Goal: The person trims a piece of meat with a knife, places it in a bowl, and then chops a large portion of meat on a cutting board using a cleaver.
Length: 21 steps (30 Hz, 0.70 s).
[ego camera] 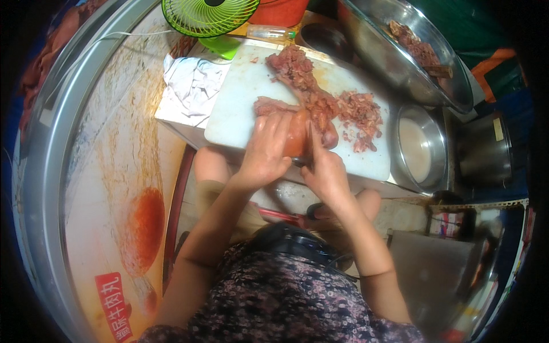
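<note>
A white cutting board (236, 85) lies before me with meat on it. My left hand (266, 148) presses down on a piece of reddish meat (274, 106), its fingers curled over the near part. Close beside it, my right hand (327, 171) grips a knife (309, 128), the index finger stretched along the blade; the handle is hidden in the palm. Between the hands is a smooth orange-brown piece (296, 137), probably meat. Larger meat chunks (319, 105) lie just beyond the knife. A heap of chopped meat (362, 113) sits to the right.
A big steel basin (373, 47) holding meat stands at the back right. Below it, a steel bowl (416, 145) contains cloudy liquid. A crumpled white cloth (193, 85) and a green fan (210, 17) are at the left. A plastic bottle (271, 32) lies behind the board.
</note>
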Tool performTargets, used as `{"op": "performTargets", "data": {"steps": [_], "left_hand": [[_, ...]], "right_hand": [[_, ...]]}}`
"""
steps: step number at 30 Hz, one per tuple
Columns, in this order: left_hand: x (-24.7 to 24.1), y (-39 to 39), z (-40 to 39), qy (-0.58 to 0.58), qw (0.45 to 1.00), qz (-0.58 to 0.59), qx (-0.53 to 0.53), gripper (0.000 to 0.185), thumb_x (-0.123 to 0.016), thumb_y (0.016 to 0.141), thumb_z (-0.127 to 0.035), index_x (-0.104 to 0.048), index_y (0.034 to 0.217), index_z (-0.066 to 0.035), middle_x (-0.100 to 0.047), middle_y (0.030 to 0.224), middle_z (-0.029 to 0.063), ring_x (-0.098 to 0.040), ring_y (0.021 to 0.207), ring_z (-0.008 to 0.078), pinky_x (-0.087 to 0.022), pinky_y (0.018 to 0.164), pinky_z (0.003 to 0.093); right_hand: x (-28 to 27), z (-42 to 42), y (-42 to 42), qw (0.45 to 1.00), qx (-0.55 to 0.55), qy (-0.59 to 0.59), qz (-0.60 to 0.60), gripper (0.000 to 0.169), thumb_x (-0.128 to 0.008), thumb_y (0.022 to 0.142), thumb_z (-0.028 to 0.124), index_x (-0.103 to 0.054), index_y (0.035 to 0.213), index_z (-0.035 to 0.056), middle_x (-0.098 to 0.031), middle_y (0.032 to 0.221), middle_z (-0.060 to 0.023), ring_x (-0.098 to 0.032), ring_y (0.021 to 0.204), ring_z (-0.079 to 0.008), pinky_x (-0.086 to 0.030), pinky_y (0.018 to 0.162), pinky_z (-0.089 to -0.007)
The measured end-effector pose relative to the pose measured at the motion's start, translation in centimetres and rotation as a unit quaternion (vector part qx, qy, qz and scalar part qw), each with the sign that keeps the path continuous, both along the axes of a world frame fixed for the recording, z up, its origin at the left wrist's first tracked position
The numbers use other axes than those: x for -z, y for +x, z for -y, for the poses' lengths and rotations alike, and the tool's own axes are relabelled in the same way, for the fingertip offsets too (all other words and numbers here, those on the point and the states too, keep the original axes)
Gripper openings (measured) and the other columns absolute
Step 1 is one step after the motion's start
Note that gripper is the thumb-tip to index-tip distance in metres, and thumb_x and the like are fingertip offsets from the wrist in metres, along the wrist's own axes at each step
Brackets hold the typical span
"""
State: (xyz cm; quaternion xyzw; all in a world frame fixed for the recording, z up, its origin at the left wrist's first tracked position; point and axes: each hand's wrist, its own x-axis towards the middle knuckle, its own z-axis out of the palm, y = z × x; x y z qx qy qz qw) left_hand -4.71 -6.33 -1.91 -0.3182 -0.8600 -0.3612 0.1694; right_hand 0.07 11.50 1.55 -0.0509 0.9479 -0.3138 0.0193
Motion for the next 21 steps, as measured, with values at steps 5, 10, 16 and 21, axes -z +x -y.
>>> {"op": "performTargets", "data": {"steps": [5,10,16,21], "left_hand": [[0.3,0.0,0.4,0.005,1.000,-0.001,0.008,0.084,-0.069,0.067,-0.005,-0.042,0.147,0.006,-0.046,0.140,0.0276,-0.043,0.126,0.0491,-0.038,0.112,0.0530],[0.5,0.2,0.5,0.025,0.999,-0.021,0.008,0.084,-0.069,0.067,-0.004,-0.042,0.146,0.006,-0.047,0.140,0.0269,-0.043,0.126,0.0493,-0.039,0.111,0.0535],[0.3,0.2,0.8,0.036,0.999,-0.016,0.017,0.083,-0.069,0.067,-0.004,-0.044,0.146,0.005,-0.048,0.140,0.0266,-0.044,0.126,0.0493,-0.039,0.110,0.0536],[0.6,0.1,0.9,0.045,0.999,-0.016,0.017,0.083,-0.070,0.067,-0.003,-0.045,0.145,0.004,-0.049,0.138,0.0266,-0.044,0.125,0.0488,-0.039,0.110,0.0528]], "right_hand": [[-0.5,0.4,0.7,0.999,-0.012,-0.011,0.031,0.101,-0.070,0.076,-0.001,-0.021,0.164,0.0064,-0.070,0.095,-0.0313,-0.070,0.089,-0.0493,-0.056,0.081,-0.0540],[0.9,-0.7,0.0,0.992,-0.020,-0.119,0.024,0.099,-0.068,0.076,0.000,-0.023,0.164,0.0085,-0.069,0.102,-0.0331,-0.068,0.097,-0.0510,-0.055,0.087,-0.0535],[1.1,-0.8,-0.2,0.985,-0.017,-0.169,0.027,0.096,-0.069,0.076,0.001,-0.028,0.162,0.0086,-0.070,0.103,-0.0325,-0.067,0.102,-0.0516,-0.055,0.091,-0.0510],[0.9,-0.8,0.7,0.987,-0.007,-0.157,0.043,0.088,-0.068,0.077,-0.001,-0.037,0.158,0.0072,-0.070,0.102,-0.0324,-0.068,0.102,-0.0507,-0.055,0.091,-0.0497]]}}
